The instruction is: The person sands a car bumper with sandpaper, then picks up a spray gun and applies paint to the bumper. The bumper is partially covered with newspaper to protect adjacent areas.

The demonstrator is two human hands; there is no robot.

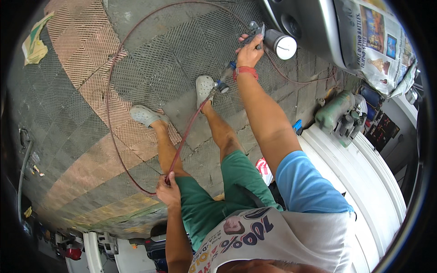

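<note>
My right hand (249,53), a red band on its wrist, stretches far forward with its fingers wrapped round a paint spray gun (260,32). The gun's grey cup (273,40) has a white round end and sits close to a silver car bumper (314,27). Below the wrist hangs an air fitting with a blue part (230,68) and a small gauge (222,87). Near my left thigh, my left hand (169,190) is closed on a thin red air hose (183,141). That hose runs up to the fitting and also loops widely over the floor.
Newspaper (382,45) covers part of the car at the upper right. A green air compressor tank (335,111) stands beside white ribbed panels (359,182). A crumpled yellow-green sheet (37,41) lies on the tiled floor (77,123). My feet in grey clogs (145,114) stand inside the hose loop.
</note>
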